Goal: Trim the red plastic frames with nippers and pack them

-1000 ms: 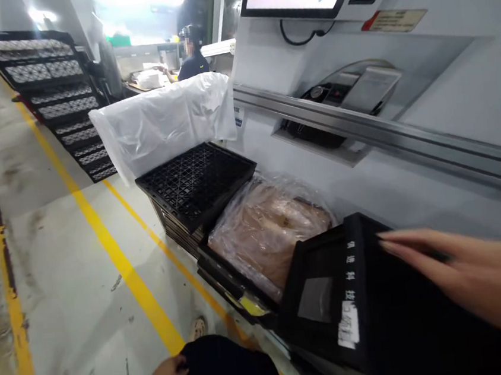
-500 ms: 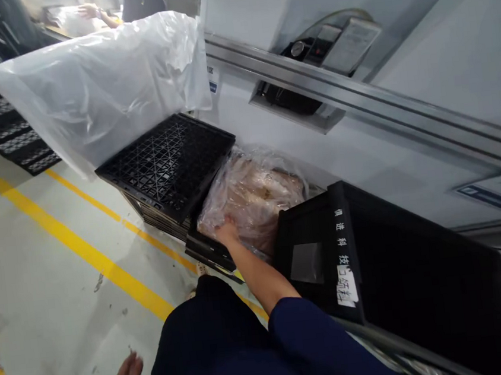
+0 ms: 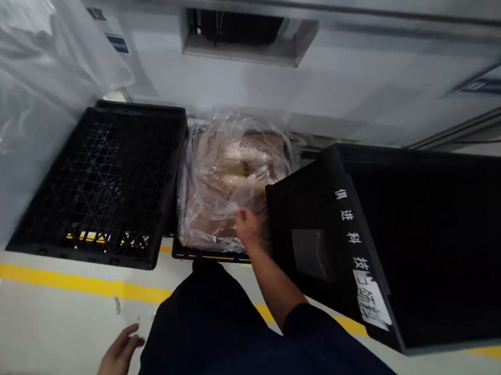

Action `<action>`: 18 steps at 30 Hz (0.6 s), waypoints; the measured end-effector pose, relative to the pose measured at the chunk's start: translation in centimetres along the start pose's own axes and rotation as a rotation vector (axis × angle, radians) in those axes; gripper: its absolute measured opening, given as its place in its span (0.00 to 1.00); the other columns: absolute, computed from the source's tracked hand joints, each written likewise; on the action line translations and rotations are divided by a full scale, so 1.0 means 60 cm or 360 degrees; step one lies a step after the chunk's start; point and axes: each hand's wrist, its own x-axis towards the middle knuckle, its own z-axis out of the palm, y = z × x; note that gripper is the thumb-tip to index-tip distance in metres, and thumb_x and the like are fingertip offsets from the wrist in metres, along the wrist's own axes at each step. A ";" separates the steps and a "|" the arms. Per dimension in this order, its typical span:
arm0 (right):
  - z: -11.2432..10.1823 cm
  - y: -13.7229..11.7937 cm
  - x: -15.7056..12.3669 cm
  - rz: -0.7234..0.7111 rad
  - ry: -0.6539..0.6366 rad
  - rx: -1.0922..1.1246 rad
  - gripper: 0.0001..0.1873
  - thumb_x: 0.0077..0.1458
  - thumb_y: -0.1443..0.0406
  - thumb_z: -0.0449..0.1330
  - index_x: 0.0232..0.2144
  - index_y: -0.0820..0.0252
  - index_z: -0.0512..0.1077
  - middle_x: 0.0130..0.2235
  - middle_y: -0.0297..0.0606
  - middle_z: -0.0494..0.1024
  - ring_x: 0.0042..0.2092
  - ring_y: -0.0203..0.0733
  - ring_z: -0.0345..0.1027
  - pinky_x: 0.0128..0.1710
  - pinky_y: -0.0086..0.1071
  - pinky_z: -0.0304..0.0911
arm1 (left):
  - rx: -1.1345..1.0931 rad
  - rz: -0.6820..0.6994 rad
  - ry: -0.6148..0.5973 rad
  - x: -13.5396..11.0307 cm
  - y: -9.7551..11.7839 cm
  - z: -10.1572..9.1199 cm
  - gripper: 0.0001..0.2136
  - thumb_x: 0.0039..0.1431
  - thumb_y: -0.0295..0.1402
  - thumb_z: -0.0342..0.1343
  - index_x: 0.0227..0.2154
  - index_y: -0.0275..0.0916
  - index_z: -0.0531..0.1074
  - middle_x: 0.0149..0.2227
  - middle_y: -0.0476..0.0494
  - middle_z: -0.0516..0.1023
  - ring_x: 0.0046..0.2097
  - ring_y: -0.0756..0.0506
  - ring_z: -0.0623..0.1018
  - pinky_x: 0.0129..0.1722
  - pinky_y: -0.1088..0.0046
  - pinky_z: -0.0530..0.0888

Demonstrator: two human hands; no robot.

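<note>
My right hand (image 3: 248,225) reaches down and pinches the clear plastic wrap at the near right edge of a wrapped brown bundle (image 3: 222,172). That bundle lies in a low black tray (image 3: 208,255) on the floor by the machine wall. My left hand (image 3: 115,357) hangs beside my dark trouser leg (image 3: 213,346), fingers loosely spread, holding nothing. A big black bin (image 3: 417,241) with a white label stands right beside my right hand.
A stack of black lattice trays (image 3: 98,185) sits left of the bundle. A large clear plastic bag (image 3: 11,87) rises at the upper left. The grey machine wall (image 3: 310,74) with a recess runs behind. Yellow floor lines (image 3: 63,281) cross below the trays.
The camera has tipped down and closer. My right hand left the black bin's top, reached the wrapped bundle, then slid right along its near edge. My left hand dropped off my knee.
</note>
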 end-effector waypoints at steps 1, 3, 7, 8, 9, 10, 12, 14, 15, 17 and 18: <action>-0.009 0.000 0.006 0.0030 0.0114 0.0126 0.20 0.69 0.56 0.47 0.48 0.62 0.72 0.46 0.46 0.78 0.49 0.46 0.72 0.51 0.39 0.66 | -0.0044 0.0080 -0.0194 0.001 0.047 -0.015 0.27 0.54 0.53 0.51 0.50 0.43 0.74 0.46 0.44 0.84 0.57 0.34 0.78 0.59 0.60 0.73; -0.030 -0.005 0.022 0.0064 0.0324 0.0353 0.21 0.66 0.53 0.47 0.44 0.61 0.72 0.42 0.44 0.79 0.46 0.45 0.72 0.48 0.36 0.67 | 0.0031 0.0206 -0.0427 0.005 0.144 -0.036 0.25 0.55 0.52 0.54 0.50 0.43 0.75 0.47 0.44 0.83 0.56 0.34 0.78 0.59 0.59 0.72; -0.084 -0.029 0.054 0.0140 0.0739 0.0659 0.22 0.62 0.49 0.51 0.39 0.60 0.70 0.38 0.39 0.76 0.42 0.44 0.70 0.44 0.35 0.66 | 0.0084 0.0538 -0.0487 0.024 0.326 -0.042 0.27 0.56 0.50 0.57 0.56 0.42 0.72 0.51 0.42 0.81 0.57 0.35 0.77 0.61 0.58 0.69; -0.098 -0.034 0.059 0.0161 0.0826 0.0716 0.21 0.61 0.48 0.51 0.39 0.60 0.69 0.37 0.39 0.75 0.41 0.43 0.70 0.44 0.35 0.66 | 0.0005 0.0659 -0.0555 0.030 0.365 -0.033 0.27 0.56 0.49 0.58 0.56 0.42 0.72 0.52 0.42 0.80 0.57 0.36 0.76 0.61 0.58 0.70; -0.112 -0.038 0.061 0.0178 0.0896 0.0769 0.21 0.61 0.48 0.52 0.39 0.60 0.68 0.37 0.38 0.74 0.40 0.43 0.69 0.43 0.35 0.66 | -0.0045 0.0758 -0.0594 0.036 0.399 -0.019 0.26 0.55 0.47 0.60 0.55 0.42 0.73 0.52 0.41 0.80 0.57 0.36 0.76 0.60 0.58 0.70; -0.124 -0.041 0.059 0.0189 0.0944 0.0819 0.21 0.60 0.48 0.53 0.39 0.60 0.68 0.36 0.38 0.74 0.39 0.42 0.69 0.42 0.35 0.66 | -0.0127 0.0813 -0.0613 0.044 0.429 0.001 0.26 0.53 0.44 0.63 0.54 0.42 0.74 0.54 0.41 0.78 0.57 0.36 0.76 0.60 0.58 0.70; -0.141 -0.046 0.045 0.0192 0.0966 0.0910 0.21 0.57 0.47 0.56 0.37 0.59 0.67 0.34 0.37 0.72 0.36 0.41 0.68 0.39 0.34 0.66 | -0.0397 0.0744 -0.0625 0.068 0.476 0.052 0.27 0.48 0.36 0.68 0.53 0.41 0.74 0.60 0.39 0.74 0.61 0.35 0.72 0.61 0.59 0.69; -0.141 -0.050 0.018 0.0184 0.0893 0.0999 0.20 0.54 0.47 0.58 0.34 0.58 0.67 0.31 0.35 0.71 0.33 0.40 0.66 0.35 0.33 0.65 | -0.0518 0.0627 -0.0617 0.105 0.508 0.109 0.29 0.49 0.34 0.69 0.55 0.38 0.72 0.61 0.35 0.72 0.61 0.36 0.71 0.61 0.59 0.69; -0.135 -0.052 -0.001 0.0179 0.0826 0.1045 0.20 0.53 0.47 0.59 0.33 0.58 0.68 0.29 0.34 0.71 0.32 0.40 0.66 0.34 0.33 0.65 | -0.0547 0.0556 -0.0635 0.127 0.519 0.134 0.27 0.51 0.35 0.68 0.54 0.35 0.71 0.58 0.33 0.74 0.58 0.36 0.74 0.58 0.57 0.71; -0.112 -0.059 -0.043 0.0168 0.0655 0.1138 0.18 0.52 0.49 0.61 0.30 0.57 0.69 0.28 0.33 0.72 0.29 0.39 0.65 0.32 0.32 0.65 | -0.0582 0.0436 -0.0704 0.169 0.534 0.172 0.20 0.59 0.38 0.63 0.51 0.33 0.71 0.51 0.34 0.77 0.49 0.40 0.79 0.50 0.57 0.76; -0.097 -0.063 -0.065 0.0163 0.0567 0.1183 0.17 0.51 0.50 0.63 0.30 0.57 0.69 0.27 0.33 0.72 0.29 0.39 0.66 0.31 0.32 0.65 | -0.0604 0.0400 -0.0734 0.186 0.538 0.182 0.18 0.63 0.39 0.60 0.50 0.33 0.72 0.48 0.37 0.78 0.46 0.42 0.79 0.47 0.59 0.78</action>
